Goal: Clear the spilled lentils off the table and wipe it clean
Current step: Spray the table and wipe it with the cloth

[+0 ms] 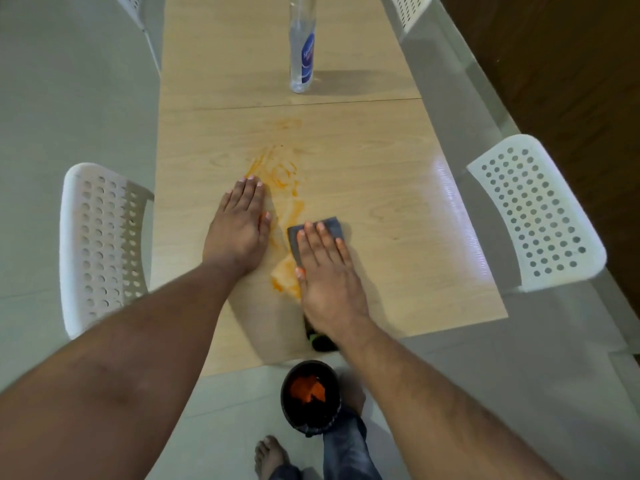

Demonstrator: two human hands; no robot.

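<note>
An orange smear of lentil residue (277, 168) runs down the middle of the light wooden table (398, 188). My left hand (239, 226) lies flat on the table just left of the smear, fingers straight. My right hand (325, 271) presses flat on a grey cloth (329, 225), whose orange-stained corner (287, 275) pokes out at the thumb side. On the floor below the table's near edge stands a black bin (310, 396) holding orange lentil mess.
A clear spray bottle (302, 43) with a blue label stands upright at the far middle of the table. White perforated chairs sit at the left (100, 244) and the right (533, 213). A small dark object (320, 341) lies under my right wrist. My bare foot (270, 455) is on the floor.
</note>
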